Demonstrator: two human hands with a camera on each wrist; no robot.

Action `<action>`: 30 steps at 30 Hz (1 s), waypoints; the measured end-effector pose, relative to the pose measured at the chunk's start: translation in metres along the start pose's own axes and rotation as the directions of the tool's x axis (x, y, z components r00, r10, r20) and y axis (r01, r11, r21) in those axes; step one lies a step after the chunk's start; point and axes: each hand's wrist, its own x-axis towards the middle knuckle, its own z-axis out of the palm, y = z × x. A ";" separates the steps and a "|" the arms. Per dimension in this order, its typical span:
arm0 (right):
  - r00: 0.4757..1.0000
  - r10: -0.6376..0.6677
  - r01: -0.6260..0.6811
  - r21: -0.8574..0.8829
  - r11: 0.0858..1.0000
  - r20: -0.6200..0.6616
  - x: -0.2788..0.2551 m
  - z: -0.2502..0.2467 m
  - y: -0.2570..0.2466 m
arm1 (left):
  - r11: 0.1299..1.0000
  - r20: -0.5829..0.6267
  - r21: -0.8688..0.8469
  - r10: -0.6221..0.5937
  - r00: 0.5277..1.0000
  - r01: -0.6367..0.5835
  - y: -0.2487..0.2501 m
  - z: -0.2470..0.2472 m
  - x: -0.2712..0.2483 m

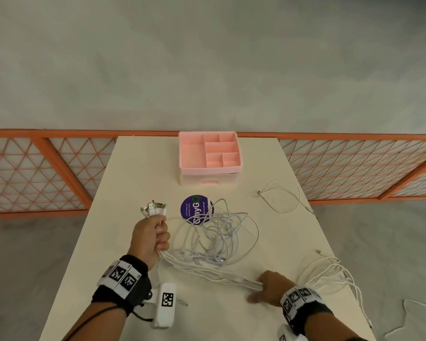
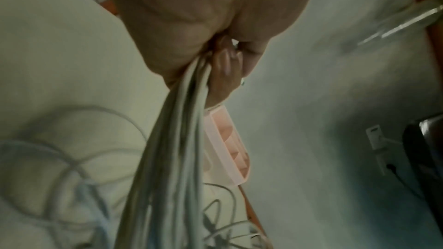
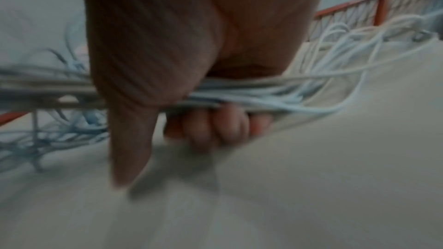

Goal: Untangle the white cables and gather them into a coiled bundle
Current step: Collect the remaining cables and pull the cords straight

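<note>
My left hand (image 1: 153, 238) is raised over the table's left side and grips a bunch of white cables (image 1: 207, 269) just below their USB plugs (image 1: 154, 207), which fan out above the fist. The bunch (image 2: 167, 158) runs down and to the right to my right hand (image 1: 271, 286) near the front edge. That hand's fingers (image 3: 215, 128) curl round the strands (image 3: 239, 90) while the thumb points down. Loose loops of the tangle (image 1: 221, 227) lie between the hands. More cable ends (image 1: 330, 274) spill right of my right hand, some over the table edge.
A pink compartment organiser (image 1: 209, 158) stands at the table's far middle. A round purple sticker (image 1: 196, 209) lies partly under the loops. One separate white cable (image 1: 283, 195) lies at the far right. An orange mesh railing (image 1: 35, 168) runs behind the table.
</note>
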 end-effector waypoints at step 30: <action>0.862 -0.405 0.356 -0.206 0.912 -0.303 0.044 -0.038 -0.199 | 0.914 0.194 0.381 0.068 0.979 -0.139 0.010 -0.020 0.015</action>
